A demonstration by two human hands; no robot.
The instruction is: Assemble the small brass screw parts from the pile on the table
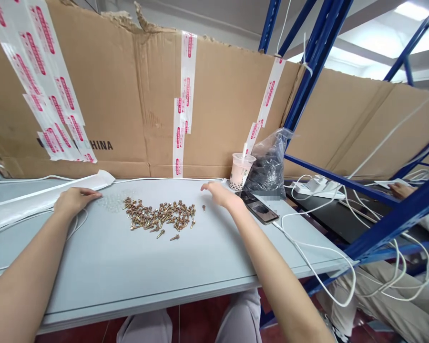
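Observation:
A loose heap of brass-coloured screws [157,215] lies on the grey tabletop, with a few single ones around its edges. To the left of the heap is a patch of small clear pieces [112,200], too small to make out in detail. My left hand [71,202] rests at the left side of that patch, its fingertips brought together; whatever may be between them is hidden. Right of the heap, my right hand [217,192] reaches out low over the table with fingers apart and nothing visible in them. One lone screw [203,207] lies just below its fingertips.
A bubble tea cup [237,172], a clear bag of dark material [268,164] and a phone [259,207] on a white cable stand right. White folded sheet [50,197] lies left. Cardboard [218,109] walls the back; blue frame posts [305,81] rise right, beside another person.

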